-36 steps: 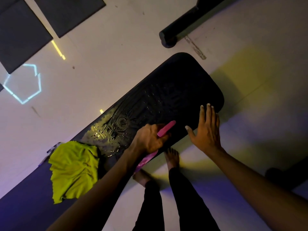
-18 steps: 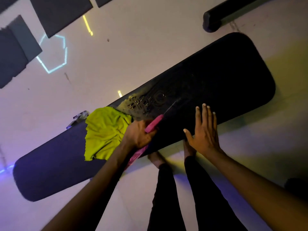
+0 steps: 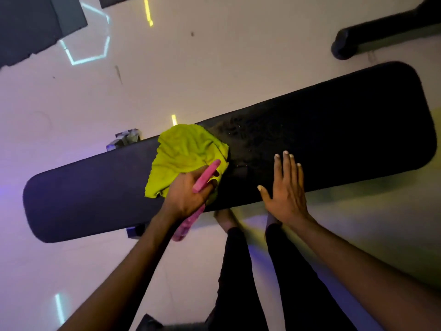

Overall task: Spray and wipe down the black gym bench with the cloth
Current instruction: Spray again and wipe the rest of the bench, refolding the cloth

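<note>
The long black gym bench (image 3: 334,130) runs across the view from lower left to upper right. A crumpled yellow-green cloth (image 3: 186,154) lies on its middle. My left hand (image 3: 186,194) is shut on a pink spray bottle (image 3: 205,177) and rests on the cloth's near edge; the bottle's body hangs below the bench edge. My right hand (image 3: 286,189) lies flat with fingers spread on the bench's near edge, to the right of the cloth. Faint wet spots show on the pad just right of the cloth.
The pale floor (image 3: 214,68) surrounds the bench. A black equipment foot (image 3: 346,44) lies at the upper right and dark mats (image 3: 35,25) at the upper left. My legs and bare feet (image 3: 224,216) stand just under the bench's near edge.
My left hand with the pink bottle has moved left along the bench onto the cloth. My right hand has kept its flat rest on the pad. The view has shifted leftward along the bench.
</note>
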### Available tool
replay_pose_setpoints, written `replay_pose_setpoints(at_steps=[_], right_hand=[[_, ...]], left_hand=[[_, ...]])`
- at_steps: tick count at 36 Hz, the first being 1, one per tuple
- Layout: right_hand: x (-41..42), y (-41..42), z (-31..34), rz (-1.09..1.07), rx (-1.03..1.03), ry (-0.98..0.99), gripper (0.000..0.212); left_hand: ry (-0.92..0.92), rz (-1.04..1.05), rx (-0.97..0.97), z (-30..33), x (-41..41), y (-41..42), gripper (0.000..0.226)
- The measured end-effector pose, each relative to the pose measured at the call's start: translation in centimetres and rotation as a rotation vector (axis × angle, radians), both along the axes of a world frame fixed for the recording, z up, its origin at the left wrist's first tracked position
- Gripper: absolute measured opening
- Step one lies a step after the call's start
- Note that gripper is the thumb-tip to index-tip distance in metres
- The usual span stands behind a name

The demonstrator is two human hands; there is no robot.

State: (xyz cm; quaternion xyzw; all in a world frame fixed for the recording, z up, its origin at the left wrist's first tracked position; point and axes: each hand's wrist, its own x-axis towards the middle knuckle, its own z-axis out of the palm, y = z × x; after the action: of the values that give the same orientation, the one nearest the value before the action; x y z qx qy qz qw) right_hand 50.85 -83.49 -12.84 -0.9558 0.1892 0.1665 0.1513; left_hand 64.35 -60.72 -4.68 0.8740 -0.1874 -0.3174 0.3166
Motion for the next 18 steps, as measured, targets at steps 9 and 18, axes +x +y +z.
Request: replay_pose_setpoints(at_steps=[9,18], right_hand=[[4.9,9.5,1.8,0.263,0.055,-0.063,0.092],[8.2,18.7,2.5,0.484,0.089,-0.097,0.090]], left_hand=[[-0.135,0.528,-0.245,3.4,0.9,10.6,0.041],[-0.342,0.819,-0.371,5.6,3.0,17.0,0.033]])
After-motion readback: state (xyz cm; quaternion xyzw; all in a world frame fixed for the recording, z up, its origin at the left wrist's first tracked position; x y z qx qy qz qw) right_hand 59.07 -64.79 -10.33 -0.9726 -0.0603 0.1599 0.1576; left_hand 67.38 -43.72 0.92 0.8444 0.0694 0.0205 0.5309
